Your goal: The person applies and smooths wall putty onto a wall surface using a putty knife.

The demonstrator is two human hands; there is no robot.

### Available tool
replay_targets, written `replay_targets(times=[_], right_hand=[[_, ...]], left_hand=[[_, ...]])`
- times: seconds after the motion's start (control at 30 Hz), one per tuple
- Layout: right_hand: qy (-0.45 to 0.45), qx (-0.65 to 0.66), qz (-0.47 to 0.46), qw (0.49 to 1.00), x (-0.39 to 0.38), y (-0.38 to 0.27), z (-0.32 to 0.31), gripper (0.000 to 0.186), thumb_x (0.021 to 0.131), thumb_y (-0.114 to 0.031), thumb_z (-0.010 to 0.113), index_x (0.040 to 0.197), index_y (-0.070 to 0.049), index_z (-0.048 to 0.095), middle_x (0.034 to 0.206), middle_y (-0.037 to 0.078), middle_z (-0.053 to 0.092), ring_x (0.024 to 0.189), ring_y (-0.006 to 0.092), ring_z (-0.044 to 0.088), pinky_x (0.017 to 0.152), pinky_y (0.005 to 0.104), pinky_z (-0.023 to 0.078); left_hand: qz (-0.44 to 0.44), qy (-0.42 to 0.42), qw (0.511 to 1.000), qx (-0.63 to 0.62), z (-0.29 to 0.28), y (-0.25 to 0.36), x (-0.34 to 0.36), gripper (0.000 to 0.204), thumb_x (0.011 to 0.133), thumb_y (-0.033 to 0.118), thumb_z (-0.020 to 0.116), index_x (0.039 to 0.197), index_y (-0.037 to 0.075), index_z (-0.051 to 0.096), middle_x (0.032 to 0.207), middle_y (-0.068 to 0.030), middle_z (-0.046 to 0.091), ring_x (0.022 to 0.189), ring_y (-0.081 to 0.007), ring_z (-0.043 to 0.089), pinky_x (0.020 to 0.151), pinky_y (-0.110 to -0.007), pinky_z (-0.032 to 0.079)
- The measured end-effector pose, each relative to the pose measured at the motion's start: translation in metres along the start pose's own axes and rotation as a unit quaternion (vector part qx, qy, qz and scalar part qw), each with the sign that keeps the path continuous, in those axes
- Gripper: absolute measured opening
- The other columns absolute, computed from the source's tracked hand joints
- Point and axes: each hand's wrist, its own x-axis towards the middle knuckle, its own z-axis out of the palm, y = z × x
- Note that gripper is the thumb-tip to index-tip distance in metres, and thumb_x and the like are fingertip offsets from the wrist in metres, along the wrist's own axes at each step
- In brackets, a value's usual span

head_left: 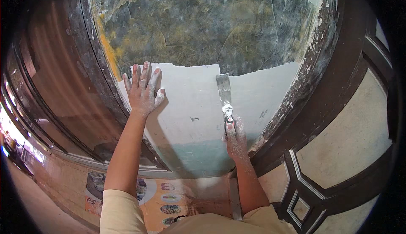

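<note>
My left hand [145, 90] rests with fingers spread against the wall, over the upper left part of a white area. White dust coats its fingers. In my right hand [235, 139] is a putty knife [224, 88], its handle smeared with white paste. The blade points up, its tip near the ragged line where the white layer [186, 94] meets a dark, mottled wall covering [203, 27]. That covering is grey-green with yellow patches and creases. Below the white part, the wall [198, 153] turns pale green.
A worn dark frame [296, 90] with flaking white specks runs up the right side, beside a panelled door [351, 136]. Brown glossy wood [76, 77] stands on the left. A printed orange sheet [169, 200] lies on the floor below me.
</note>
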Motion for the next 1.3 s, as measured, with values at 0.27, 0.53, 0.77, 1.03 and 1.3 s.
replay_targets(times=[0.27,0.53,0.77,1.03,1.3], right_hand=[[-0.004,0.157,0.040,0.987,-0.010,0.018,0.004,0.038,0.098,-0.027,0.048,0.126,-0.002,0.043,0.086,0.000,0.048,0.063,0.0072,0.046,0.052,0.0230,0.039],[-0.008,0.126,0.018,0.992,-0.005,0.023,0.015,0.033,0.097,-0.025,0.050,0.123,-0.005,0.044,0.083,-0.001,0.046,0.062,0.0071,0.044,0.052,0.0228,0.037],[-0.008,0.057,0.024,0.998,0.001,0.005,0.022,0.027,0.098,-0.027,0.048,0.113,-0.005,0.046,0.080,-0.001,0.045,0.062,0.0062,0.042,0.054,0.0221,0.037],[-0.023,0.056,0.011,0.998,-0.001,0.009,0.021,0.025,0.099,-0.029,0.047,0.109,-0.006,0.047,0.079,-0.002,0.044,0.062,0.0056,0.042,0.051,0.0213,0.037],[0.001,0.036,-0.008,0.999,-0.002,0.013,0.026,0.028,0.099,-0.029,0.048,0.113,-0.005,0.047,0.077,-0.003,0.043,0.060,0.0052,0.043,0.051,0.0212,0.038]], left_hand=[[0.002,0.006,1.000,-0.011,0.001,-0.001,-0.002,0.059,0.078,0.040,0.056,0.133,0.018,0.052,0.151,-0.0112,0.033,0.144,-0.0343,0.017,0.112,-0.060,0.007],[-0.001,0.012,1.000,-0.016,0.000,0.000,-0.001,0.060,0.074,0.036,0.059,0.132,0.018,0.054,0.150,-0.0108,0.034,0.143,-0.0343,0.017,0.112,-0.060,0.008],[-0.017,0.009,0.999,-0.026,0.002,-0.002,-0.004,0.064,0.071,0.037,0.064,0.133,0.026,0.051,0.150,-0.0065,0.034,0.144,-0.0310,0.018,0.110,-0.062,0.011],[-0.001,0.009,1.000,-0.006,0.002,-0.002,-0.003,0.058,0.076,0.039,0.057,0.130,0.018,0.054,0.151,-0.0106,0.032,0.144,-0.0335,0.017,0.112,-0.060,0.008],[-0.003,0.002,1.000,-0.016,-0.001,-0.002,-0.002,0.058,0.078,0.040,0.057,0.132,0.018,0.053,0.150,-0.0125,0.034,0.143,-0.0347,0.019,0.111,-0.062,0.009]])
